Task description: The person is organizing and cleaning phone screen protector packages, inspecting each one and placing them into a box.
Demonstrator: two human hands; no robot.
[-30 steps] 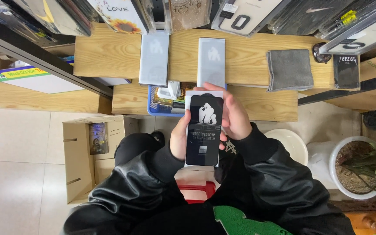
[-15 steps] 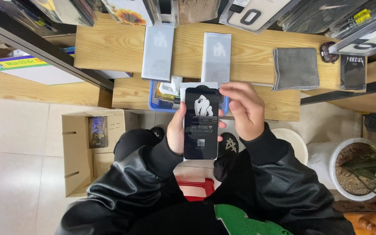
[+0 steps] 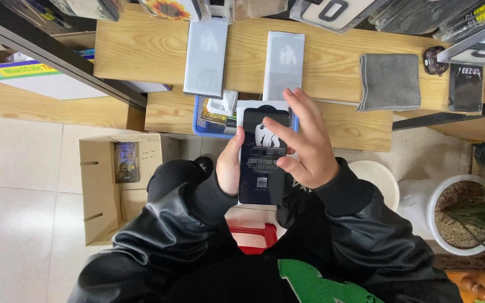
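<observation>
Head view: left hand [image 3: 230,165] grips the black flat package [image 3: 263,157] along its left edge, thumb on the front, the other fingers hidden behind it. Right hand [image 3: 304,143] lies on the package's front and right edge, fingers [image 3: 276,133] spread loosely, index and thumb pressing the dark face; it steadies the package more than it clamps it. Package is upright, held above the lap, in front of the lower wooden bench [image 3: 355,120].

Behind the package's top edge, a white flat box [image 3: 249,104] peeks out. Just left of the package top, a blue basket [image 3: 204,124] with small packs sits on the lower bench. Beyond the package, on the upper bench [image 3: 141,50], two pale grey flat packages lie side by side: one [image 3: 205,56] up-left, one [image 3: 283,64] straight above. Well to the right of the package, a folded grey cloth [image 3: 388,81]. Far right, a small black pack [image 3: 466,87].

Left of the package, on the tiled floor, an open cardboard box [image 3: 105,185]. Below the package, red stool [image 3: 254,235] between the black-sleeved arms. Right of the package, white bucket [image 3: 377,177] and white plant pot [image 3: 456,216].
</observation>
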